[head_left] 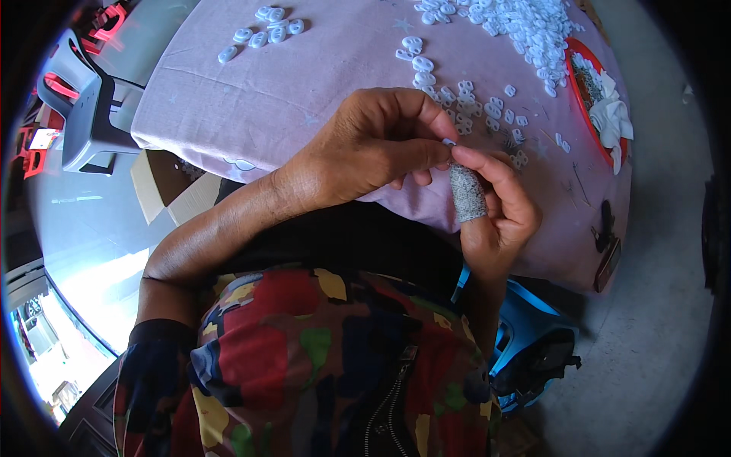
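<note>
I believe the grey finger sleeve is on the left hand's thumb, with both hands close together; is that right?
Not quite: the head view shows the grey finger sleeve on the thumb of the right hand, which is close to the left hand.

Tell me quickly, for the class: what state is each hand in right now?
Left hand: closed, pinching a small whitish piece between thumb and forefinger.
Right hand: curled close beside that piece; whether it grips cannot be told.

No text, label, brand, number or sign can be read on anything in view.
</note>
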`<state>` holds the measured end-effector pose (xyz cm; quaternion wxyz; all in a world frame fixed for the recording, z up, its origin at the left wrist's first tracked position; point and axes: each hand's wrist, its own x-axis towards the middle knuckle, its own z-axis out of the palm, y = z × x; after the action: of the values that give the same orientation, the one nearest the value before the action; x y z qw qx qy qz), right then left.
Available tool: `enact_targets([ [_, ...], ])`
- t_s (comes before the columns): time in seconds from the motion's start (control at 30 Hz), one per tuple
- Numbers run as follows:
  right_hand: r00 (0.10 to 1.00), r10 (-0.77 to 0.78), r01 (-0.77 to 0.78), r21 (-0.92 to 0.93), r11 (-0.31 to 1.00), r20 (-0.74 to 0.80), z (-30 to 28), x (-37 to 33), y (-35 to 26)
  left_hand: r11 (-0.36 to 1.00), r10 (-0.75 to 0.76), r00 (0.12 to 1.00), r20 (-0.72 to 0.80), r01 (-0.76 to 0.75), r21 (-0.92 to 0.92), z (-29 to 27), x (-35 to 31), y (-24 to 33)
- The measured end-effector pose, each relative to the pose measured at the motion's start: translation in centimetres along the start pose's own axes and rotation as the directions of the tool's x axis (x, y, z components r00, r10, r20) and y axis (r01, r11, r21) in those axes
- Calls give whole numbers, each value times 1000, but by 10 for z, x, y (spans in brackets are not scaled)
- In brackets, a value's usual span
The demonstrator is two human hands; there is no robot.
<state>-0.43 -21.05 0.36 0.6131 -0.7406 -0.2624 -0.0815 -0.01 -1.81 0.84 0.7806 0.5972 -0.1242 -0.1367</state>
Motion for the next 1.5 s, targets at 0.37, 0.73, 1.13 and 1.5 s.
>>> enact_targets([
  [0.37, 997, -65, 65, 9, 998, -40, 2, 1, 1, 1000, 9, 1000, -1, -9, -11, 1, 0, 0],
  [0.73, 998, -60, 58, -60, 997, -27, 0, 1, 0, 1000, 9, 1000, -6, -9, 27, 1, 0, -1],
  [1.13, 997, 73, -68, 115, 991, -37, -6, 1, -4, 999, -5, 999, -52, 2, -52, 1, -2, 3],
  [1.5, 994, 99, -90, 203, 975, -35, -5, 4, -4, 999, -8, 1000, -21, 7, -34, 4, -6, 3],
])
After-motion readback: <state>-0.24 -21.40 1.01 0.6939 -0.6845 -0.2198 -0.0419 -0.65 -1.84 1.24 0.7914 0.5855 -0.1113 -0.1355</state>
